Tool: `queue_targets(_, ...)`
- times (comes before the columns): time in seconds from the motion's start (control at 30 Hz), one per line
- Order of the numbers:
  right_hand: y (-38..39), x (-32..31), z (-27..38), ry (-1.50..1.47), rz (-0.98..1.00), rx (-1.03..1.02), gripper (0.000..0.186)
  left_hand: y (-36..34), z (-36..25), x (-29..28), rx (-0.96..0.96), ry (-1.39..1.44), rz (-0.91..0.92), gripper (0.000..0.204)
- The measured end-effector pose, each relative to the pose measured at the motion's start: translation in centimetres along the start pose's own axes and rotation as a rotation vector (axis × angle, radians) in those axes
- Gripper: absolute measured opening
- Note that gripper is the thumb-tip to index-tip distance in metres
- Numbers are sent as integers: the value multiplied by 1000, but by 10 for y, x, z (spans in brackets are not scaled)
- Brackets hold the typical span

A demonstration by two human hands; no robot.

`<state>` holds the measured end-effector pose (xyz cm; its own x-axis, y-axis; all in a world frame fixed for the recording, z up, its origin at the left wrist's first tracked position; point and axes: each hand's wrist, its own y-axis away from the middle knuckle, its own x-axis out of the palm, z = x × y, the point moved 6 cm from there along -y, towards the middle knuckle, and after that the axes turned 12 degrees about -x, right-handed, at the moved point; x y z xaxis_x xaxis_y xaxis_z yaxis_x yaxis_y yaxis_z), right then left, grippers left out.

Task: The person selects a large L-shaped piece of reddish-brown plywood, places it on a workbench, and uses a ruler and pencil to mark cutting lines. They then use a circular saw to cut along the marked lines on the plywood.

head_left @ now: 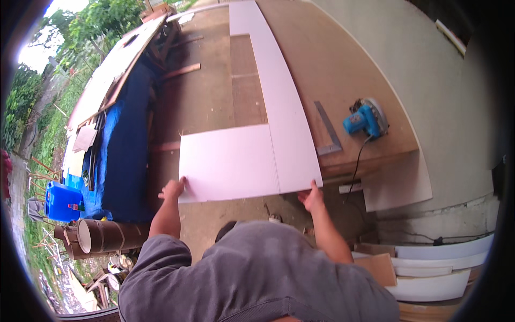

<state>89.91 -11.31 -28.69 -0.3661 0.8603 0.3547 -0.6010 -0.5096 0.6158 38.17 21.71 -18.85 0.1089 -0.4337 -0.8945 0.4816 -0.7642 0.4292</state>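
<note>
A large white L-shaped board (230, 163) lies in front of me, its long arm running away along a brown sheet on the workbench. A thin straight line crosses it from the inner corner to the near edge. Its wide near end juts out toward my body, past the bench. My left hand (173, 189) grips the near left corner, thumb by the edge. My right hand (312, 198) holds the near right corner, thumb up at the rim and fingers lower. To the right, a metal carpenter's square (328, 131) and a blue circular saw (367, 119) rest on the bench.
The saw's black cord (358, 161) hangs over the bench's near edge. A blue tarp (126, 155) drapes the left table, near a blue jerrycan (63, 201) and a brown cylinder (102, 236). White offcut panels (429, 284) are stacked at lower right, by a grey wall (456, 107).
</note>
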Motion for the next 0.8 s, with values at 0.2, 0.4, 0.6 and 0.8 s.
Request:
queue_targets(0.2, -10, 14, 5, -86, -80, 22, 36, -44, -50, 4, 299, 644, 202, 83)
queue_targets(0.4, -13, 6, 5, -99, -100, 0, 30, -49, -58, 24, 311, 637, 199, 84)
queue_targets(0.6, 3, 5, -2, -20, -211, -15, 27, -35, -45, 3, 372, 564, 127, 81)
queue_targets(0.8, 58, -21, -45, -136, -202, -81, 27, -18, 15, 10, 370, 525, 83, 84)
